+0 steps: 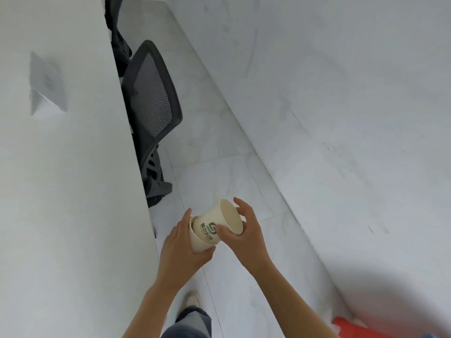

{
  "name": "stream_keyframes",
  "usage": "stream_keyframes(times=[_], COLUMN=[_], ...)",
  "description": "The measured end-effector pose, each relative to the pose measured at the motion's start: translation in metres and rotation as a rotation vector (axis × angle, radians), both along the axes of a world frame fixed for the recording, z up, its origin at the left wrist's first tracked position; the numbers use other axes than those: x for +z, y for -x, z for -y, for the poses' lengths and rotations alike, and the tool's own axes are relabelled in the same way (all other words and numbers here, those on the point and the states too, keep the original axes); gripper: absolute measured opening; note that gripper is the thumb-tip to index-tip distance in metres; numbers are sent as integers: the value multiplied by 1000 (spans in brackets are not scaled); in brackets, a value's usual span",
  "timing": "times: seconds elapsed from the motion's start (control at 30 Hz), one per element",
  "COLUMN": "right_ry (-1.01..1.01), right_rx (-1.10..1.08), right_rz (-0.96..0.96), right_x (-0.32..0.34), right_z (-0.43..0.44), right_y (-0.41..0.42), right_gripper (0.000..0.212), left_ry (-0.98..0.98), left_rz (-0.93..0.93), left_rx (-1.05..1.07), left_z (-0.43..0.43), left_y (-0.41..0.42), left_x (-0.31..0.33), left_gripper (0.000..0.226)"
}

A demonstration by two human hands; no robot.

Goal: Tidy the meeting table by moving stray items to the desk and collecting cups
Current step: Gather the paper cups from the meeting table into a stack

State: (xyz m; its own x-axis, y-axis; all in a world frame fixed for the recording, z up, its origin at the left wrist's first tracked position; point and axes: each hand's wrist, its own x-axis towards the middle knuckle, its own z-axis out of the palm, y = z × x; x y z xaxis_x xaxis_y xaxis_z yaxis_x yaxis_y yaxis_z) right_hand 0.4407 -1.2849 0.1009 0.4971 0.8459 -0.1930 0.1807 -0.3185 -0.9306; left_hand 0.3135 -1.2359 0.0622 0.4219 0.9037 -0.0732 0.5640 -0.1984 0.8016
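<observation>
Two cream paper cups are held in the air over the pale tiled floor (219,152), just beside the edge of the long white meeting table (73,179). The left hand (181,250) wraps the lower paper cup (199,241); the right hand (246,230) pinches the upper printed paper cup (223,222), whose base sits tilted inside it. The upper cup bears a green-and-grey swirl logo above small characters too blurred to read. A black mesh office chair (152,98) stands at the table.
</observation>
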Motion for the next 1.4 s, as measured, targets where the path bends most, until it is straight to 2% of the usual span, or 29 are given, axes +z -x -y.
stream_keyframes(times=[0.07,0.2,0.37,0.53,0.63,0.73,0.93,1.17,1.4], right_ry=[-14,-59,-7,-15,-32,-54,-77,-114,-285], right_rx=[-10,-165,-274,-250,-210,-176,-80,192,383], right_rz=[23,-76,-32,-38,-4,41,64,82,136], right_x=[5,6,-10,-23,-26,-19,-3,8,46], right_z=[-22,-46,-67,-110,-141,-172,-241,-346,-490], right_y=[-15,-51,-97,-151,-193,-245,-317,-308,-260], right_gripper=[60,58,63,68,76,75,74,74,71], left_ry=[29,74,139,107,89,87,38,-282,-337], left_rz=[22,33,92,31,51,62,314,530,554], left_rx=[57,138,257,253,253,270,510,916,1216], left_z=[-19,-50,-80,-109,-134,-161,-218,-300,-378], left_y=[-9,-26,-45,-97,-146,-199,-270,-225,-146], left_x=[-1,-3,-6,-10,-7,4,47,101,96], left_gripper=[92,89,86,85,86,85,81,77,73])
